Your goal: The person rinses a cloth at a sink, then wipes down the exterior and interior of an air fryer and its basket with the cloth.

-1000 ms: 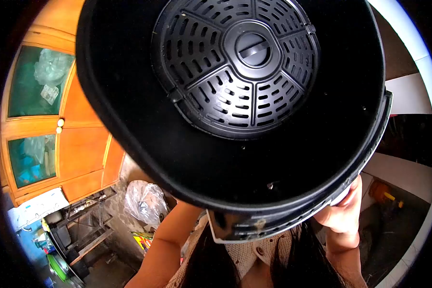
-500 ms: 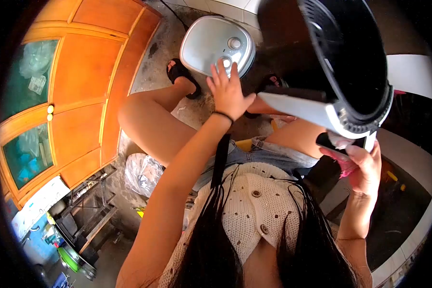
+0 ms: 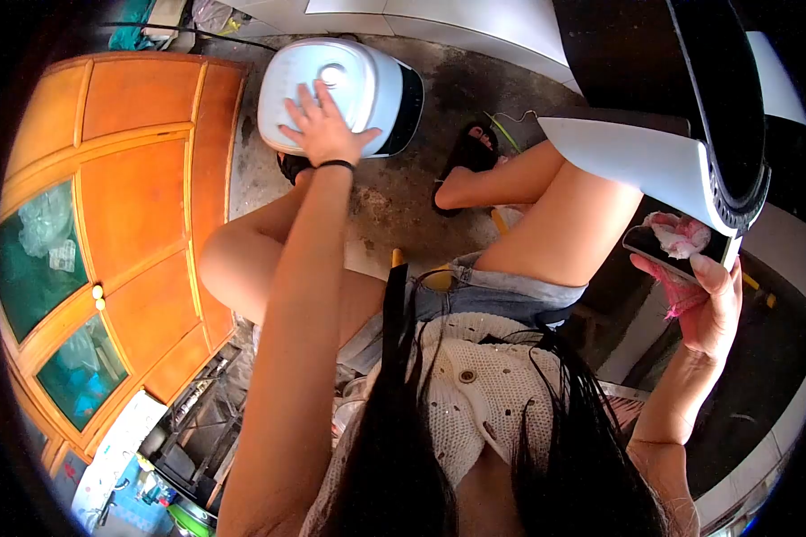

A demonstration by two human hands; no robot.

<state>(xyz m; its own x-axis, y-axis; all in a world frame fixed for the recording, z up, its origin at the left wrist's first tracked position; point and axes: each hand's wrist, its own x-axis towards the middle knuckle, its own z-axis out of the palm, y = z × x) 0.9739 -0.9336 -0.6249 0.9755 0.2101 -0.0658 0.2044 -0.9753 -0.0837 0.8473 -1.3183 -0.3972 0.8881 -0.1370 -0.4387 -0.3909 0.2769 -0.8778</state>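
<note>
My left hand (image 3: pixel 325 136) lies with spread fingers on the top of a white air fryer body (image 3: pixel 381 94), just below its round knob. A dark front shows on the fryer's right side. My right hand (image 3: pixel 715 309) grips the dark handle of an air fryer drawer (image 3: pixel 631 170), which is held up at the right with its white front panel facing down toward me. The drawer's black interior is partly cut off by the frame's top. A pink and white cloth (image 3: pixel 681 237) is bunched at the handle, part of it between handle and palm.
An orange wooden cabinet (image 3: pixel 139 192) with glass panes stands at the left. A dark cord (image 3: pixel 197 33) runs behind the fryer across the back. My sandalled foot (image 3: pixel 466 170) rests on the stained concrete floor (image 3: pixel 381 201). Dark shelving and white tiles line the right.
The fryer body and my left hand are farther left in view, and the fryer's dark side now shows. My left fingers lie lower against its top. The drawer has shifted right. The camera has turned too.
</note>
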